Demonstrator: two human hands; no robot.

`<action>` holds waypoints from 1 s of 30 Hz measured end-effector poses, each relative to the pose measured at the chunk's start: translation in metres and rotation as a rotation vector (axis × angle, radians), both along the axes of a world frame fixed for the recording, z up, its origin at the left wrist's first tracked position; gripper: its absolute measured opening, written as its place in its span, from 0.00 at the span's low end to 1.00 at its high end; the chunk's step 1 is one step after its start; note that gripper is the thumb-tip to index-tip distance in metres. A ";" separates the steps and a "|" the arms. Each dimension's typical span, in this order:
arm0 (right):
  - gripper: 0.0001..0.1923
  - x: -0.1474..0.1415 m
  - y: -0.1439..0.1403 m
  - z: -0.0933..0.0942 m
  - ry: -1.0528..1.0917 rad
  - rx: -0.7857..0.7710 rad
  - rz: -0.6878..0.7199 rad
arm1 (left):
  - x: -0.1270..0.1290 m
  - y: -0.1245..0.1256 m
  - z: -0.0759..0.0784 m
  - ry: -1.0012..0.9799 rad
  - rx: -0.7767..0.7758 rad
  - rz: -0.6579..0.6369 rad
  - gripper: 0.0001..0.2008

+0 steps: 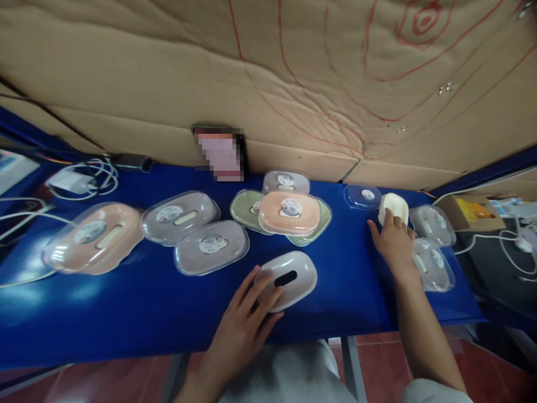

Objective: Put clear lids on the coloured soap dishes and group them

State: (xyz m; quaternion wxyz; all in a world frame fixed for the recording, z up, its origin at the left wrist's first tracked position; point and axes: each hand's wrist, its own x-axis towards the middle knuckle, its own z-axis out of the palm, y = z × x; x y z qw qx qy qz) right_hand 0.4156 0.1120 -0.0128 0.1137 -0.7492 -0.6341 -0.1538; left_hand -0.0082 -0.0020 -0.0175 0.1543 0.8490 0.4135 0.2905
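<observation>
Your left hand (245, 324), fingers spread apart, touches a glossy pale-grey oval dish (302, 277) with a dark slot, near the worktop's (344, 285) front edge; your right hand (394, 243) covers a cream piece (396, 204), grip unclear.

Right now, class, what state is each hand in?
Left hand: open, touching the grey dish.
Right hand: on the cream item; open or closed cannot be told.

Left hand (245, 322) palm down, fingers (243, 292) spread, right hand (394, 246) farther forward, thumb (373, 229) splayed
</observation>
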 end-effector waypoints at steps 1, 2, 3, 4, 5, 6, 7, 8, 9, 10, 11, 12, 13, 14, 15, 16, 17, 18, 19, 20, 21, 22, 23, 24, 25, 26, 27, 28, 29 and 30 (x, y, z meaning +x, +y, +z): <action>0.38 -0.010 -0.011 0.001 -0.017 -0.022 0.002 | -0.004 -0.001 0.000 -0.055 -0.016 0.027 0.19; 0.35 -0.021 -0.025 0.002 -0.031 -0.041 0.017 | -0.008 -0.002 0.001 -0.108 -0.029 0.050 0.18; 0.30 -0.034 -0.040 0.004 -0.041 -0.057 0.049 | -0.009 -0.002 0.003 -0.155 -0.035 0.066 0.18; 0.25 -0.047 -0.057 0.005 -0.050 -0.067 0.091 | -0.010 -0.001 0.005 -0.195 -0.037 0.071 0.18; 0.20 -0.060 -0.074 0.006 -0.052 -0.073 0.160 | -0.009 0.000 0.008 -0.226 -0.032 0.064 0.18; 0.17 -0.072 -0.090 0.008 -0.038 -0.076 0.249 | -0.006 0.003 0.011 -0.248 -0.025 0.044 0.18; 0.15 -0.083 -0.106 0.009 -0.005 -0.087 0.352 | -0.003 0.006 0.013 -0.255 -0.024 0.014 0.18; 0.14 -0.092 -0.121 0.010 0.042 -0.107 0.468 | 0.001 0.009 0.016 -0.249 -0.027 -0.023 0.18; 0.15 -0.098 -0.135 0.010 0.085 -0.125 0.569 | 0.004 0.013 0.017 -0.231 -0.031 -0.063 0.17; 0.16 -0.103 -0.147 0.010 0.118 -0.139 0.649 | 0.008 0.016 0.018 -0.207 -0.033 -0.103 0.17; 0.17 -0.105 -0.157 0.009 0.136 -0.140 0.696 | 0.012 0.019 0.019 -0.178 -0.032 -0.137 0.18; 0.19 -0.105 -0.166 0.008 0.144 -0.123 0.704 | 0.015 0.021 0.018 -0.149 -0.029 -0.166 0.18; 0.21 -0.105 -0.173 0.006 0.152 -0.090 0.682 | 0.018 0.022 0.017 -0.115 -0.027 -0.188 0.18; 0.24 -0.104 -0.178 0.003 0.174 -0.045 0.642 | 0.021 0.022 0.015 -0.079 -0.024 -0.200 0.18; 0.27 -0.103 -0.181 0.001 0.214 0.000 0.598 | 0.022 0.022 0.012 -0.040 -0.024 -0.207 0.18; 0.31 -0.102 -0.182 -0.002 0.261 0.033 0.563 | 0.023 0.020 0.010 0.001 -0.025 -0.214 0.18; 0.36 -0.102 -0.181 -0.004 0.302 0.044 0.546 | 0.024 0.019 0.007 0.040 -0.026 -0.220 0.18; 0.40 -0.103 -0.179 -0.006 0.325 0.029 0.549 | 0.024 0.017 0.005 0.072 -0.025 -0.220 0.18; 0.42 -0.104 -0.174 -0.007 0.330 -0.007 0.569 | 0.024 0.014 0.004 0.093 -0.023 -0.213 0.18; 0.43 -0.106 -0.169 -0.007 0.322 -0.060 0.604 | 0.024 0.012 0.004 0.107 -0.019 -0.202 0.18; 0.43 -0.106 -0.162 -0.007 0.317 -0.117 0.643 | 0.024 0.010 0.005 0.116 -0.016 -0.186 0.19; 0.41 -0.106 -0.155 -0.005 0.329 -0.165 0.677 | 0.025 0.008 0.006 0.118 -0.010 -0.168 0.19; 0.39 -0.105 -0.148 -0.004 0.361 -0.199 0.699 | 0.026 0.006 0.008 0.116 -0.005 -0.151 0.18; 0.37 -0.102 -0.141 -0.002 0.407 -0.216 0.710 | 0.028 0.005 0.010 0.110 -0.002 -0.136 0.18; 0.36 -0.099 -0.135 0.000 0.451 -0.219 0.713 | 0.031 0.004 0.012 0.102 0.000 -0.126 0.17; 0.34 -0.096 -0.130 0.001 0.485 -0.217 0.708 | 0.034 0.003 0.013 0.094 -0.002 -0.119 0.16; 0.34 -0.093 -0.127 0.001 0.503 -0.218 0.702 | 0.037 0.003 0.014 0.088 -0.007 -0.116 0.16; 0.34 -0.091 -0.125 0.001 0.502 -0.224 0.698 | 0.039 0.003 0.013 0.087 -0.015 -0.117 0.16; 0.34 -0.091 -0.124 0.000 0.480 -0.230 0.700 | 0.041 0.004 0.013 0.089 -0.023 -0.118 0.16; 0.35 -0.092 -0.125 -0.001 0.441 -0.231 0.711 | 0.042 0.004 0.011 0.093 -0.030 -0.118 0.16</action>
